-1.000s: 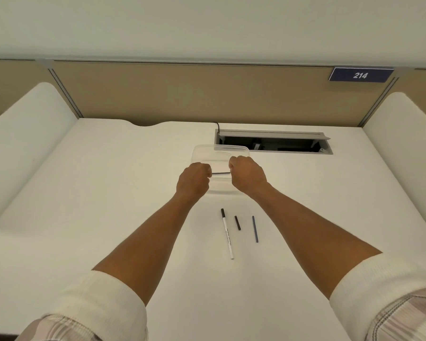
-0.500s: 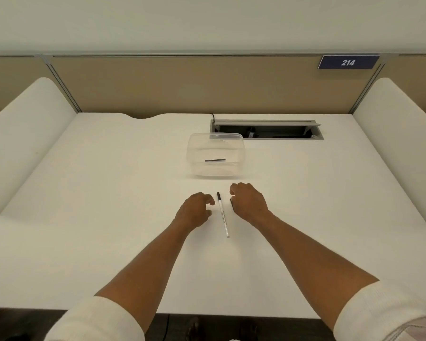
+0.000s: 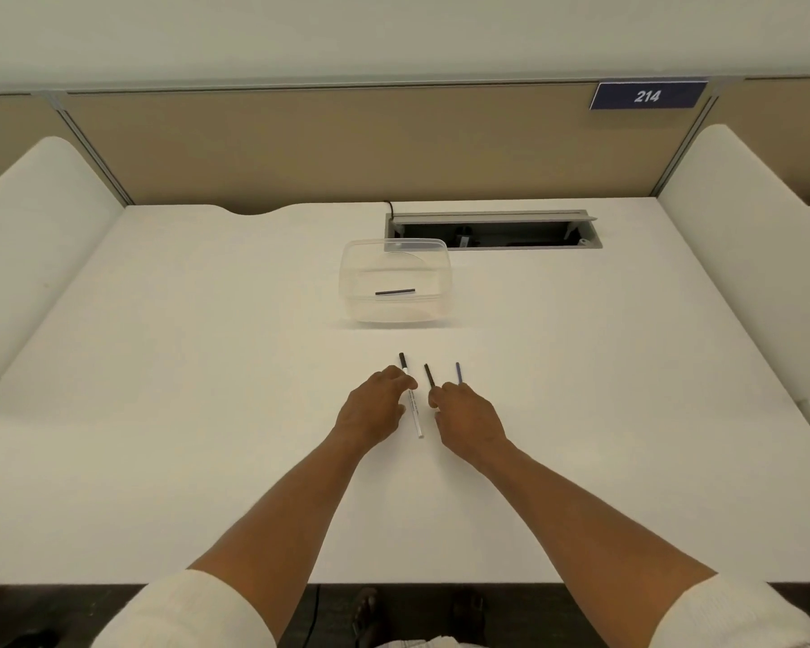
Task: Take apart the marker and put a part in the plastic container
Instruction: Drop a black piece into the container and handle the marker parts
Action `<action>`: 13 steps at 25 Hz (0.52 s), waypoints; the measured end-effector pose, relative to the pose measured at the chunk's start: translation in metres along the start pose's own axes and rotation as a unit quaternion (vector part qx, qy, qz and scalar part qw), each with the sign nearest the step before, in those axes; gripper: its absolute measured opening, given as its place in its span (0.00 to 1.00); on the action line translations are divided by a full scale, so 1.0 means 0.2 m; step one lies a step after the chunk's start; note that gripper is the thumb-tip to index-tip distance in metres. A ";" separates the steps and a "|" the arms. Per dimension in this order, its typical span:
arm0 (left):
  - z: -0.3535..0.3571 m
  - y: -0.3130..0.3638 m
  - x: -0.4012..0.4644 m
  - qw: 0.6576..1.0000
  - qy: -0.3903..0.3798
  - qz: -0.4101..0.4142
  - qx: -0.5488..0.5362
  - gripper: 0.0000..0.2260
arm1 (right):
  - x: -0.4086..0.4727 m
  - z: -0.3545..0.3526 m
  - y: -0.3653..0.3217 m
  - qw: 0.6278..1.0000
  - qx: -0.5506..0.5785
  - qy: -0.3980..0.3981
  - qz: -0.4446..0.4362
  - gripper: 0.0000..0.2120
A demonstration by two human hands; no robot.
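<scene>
Head view, looking down at a smooth white desk (image 3: pixel 183 390): your two bare hands rest low near the middle. Your left hand (image 3: pixel 375 406) is loosely curled, fingertips touching the marker body (image 3: pixel 412 404), not clearly pinching it. This slim white tube with a black tip has its long axis running roughly from 12 to 6 o'clock, between your hands. Your right hand (image 3: pixel 468 420) is also loosely curled and holds nothing; its fingertips sit at the near end of a short dark stick-like part (image 3: pixel 429 375) lying just to its 12 o'clock. A thin bluish-grey rod (image 3: pixel 458 373) lies parallel, just to the right of that. The plastic container (image 3: pixel 443 268), clear, thin-walled and with rounded corners, stands well apart at 12 o'clock from both hands. One dark rod-shaped piece (image 3: pixel 395 292) already lies across its floor, from 9 to 3 o'clock. Your left hand seems nearer the marker body; your right is nearer the loose parts.
</scene>
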State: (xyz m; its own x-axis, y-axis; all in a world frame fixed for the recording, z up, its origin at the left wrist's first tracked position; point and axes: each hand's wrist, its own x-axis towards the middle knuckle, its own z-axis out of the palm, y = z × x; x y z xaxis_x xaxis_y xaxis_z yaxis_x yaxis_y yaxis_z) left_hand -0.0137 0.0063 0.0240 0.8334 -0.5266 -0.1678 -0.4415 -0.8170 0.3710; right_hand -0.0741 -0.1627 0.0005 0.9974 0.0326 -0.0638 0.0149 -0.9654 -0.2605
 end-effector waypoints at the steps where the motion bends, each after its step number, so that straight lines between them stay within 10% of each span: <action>1: 0.00 0.01 0.00 1.000 0.000 0.005 0.004 0.19 | -0.01 0.01 -0.01 1.000 0.005 -0.004 -0.003 0.11; 13: 0.03 0.07 0.02 0.991 0.010 0.041 0.125 0.13 | -0.07 0.04 -0.03 1.000 -0.006 -0.015 0.000 0.12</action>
State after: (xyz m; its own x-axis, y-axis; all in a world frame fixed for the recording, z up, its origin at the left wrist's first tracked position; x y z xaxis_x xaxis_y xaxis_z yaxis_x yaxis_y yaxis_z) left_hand -0.0193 -0.0077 0.0222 0.7968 -0.5907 -0.1268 -0.5743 -0.8057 0.1449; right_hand -0.0897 -0.1554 -0.0055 0.9949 0.0402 -0.0928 0.0158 -0.9682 -0.2498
